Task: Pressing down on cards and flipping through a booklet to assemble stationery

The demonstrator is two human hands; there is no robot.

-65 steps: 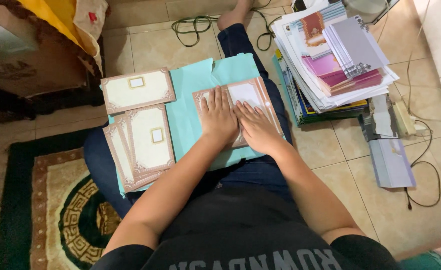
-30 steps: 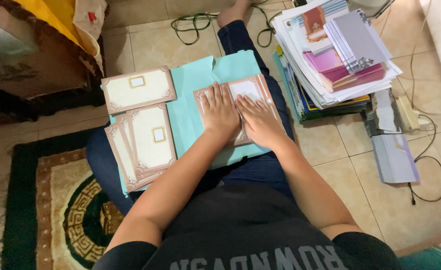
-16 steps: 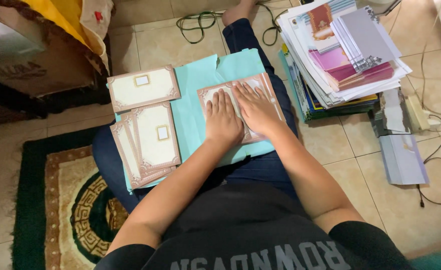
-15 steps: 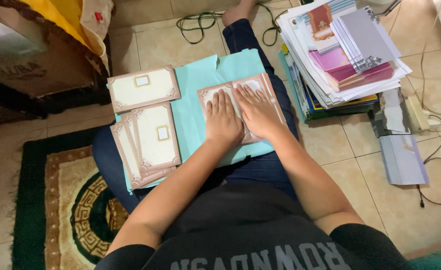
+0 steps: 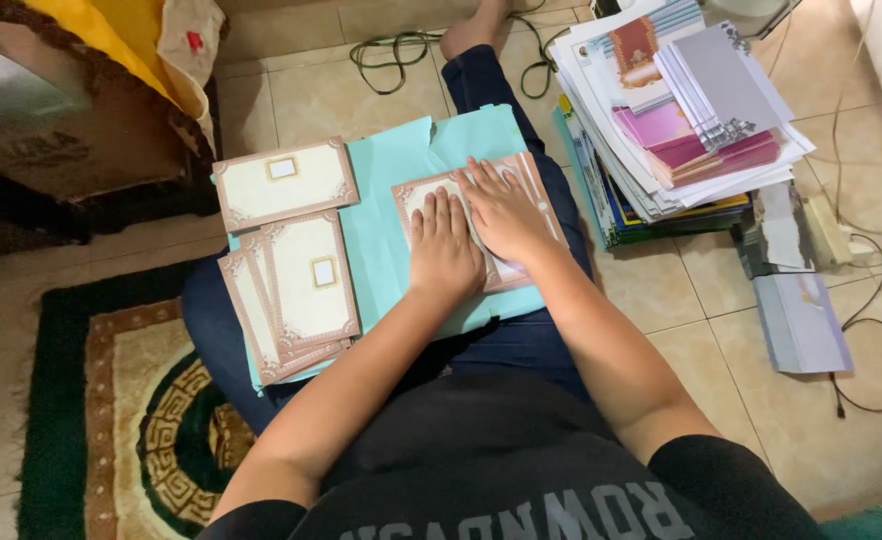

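Note:
I sit on the floor with a teal sheet (image 5: 391, 180) spread over my lap. My left hand (image 5: 444, 250) and my right hand (image 5: 506, 210) lie flat, side by side, pressing down on a cream card with a pink ornate border (image 5: 531, 190) that rests on the teal sheet. Both hands have their fingers stretched out and hold nothing. To the left on the same sheet lies a small fanned stack of the same bordered cards (image 5: 296, 290), and one more card (image 5: 283, 182) lies crosswise above it.
A tall pile of papers, pink envelopes and booklets (image 5: 681, 110) stands on the tiles at my right, with a grey folder (image 5: 801, 322) and cables (image 5: 871, 300) beside it. A cardboard box (image 5: 71, 130) is at the upper left, a green patterned rug (image 5: 111, 400) at the lower left.
My hands have slid slightly over the card while still pressing it flat. The view has shifted a little; nothing else has moved.

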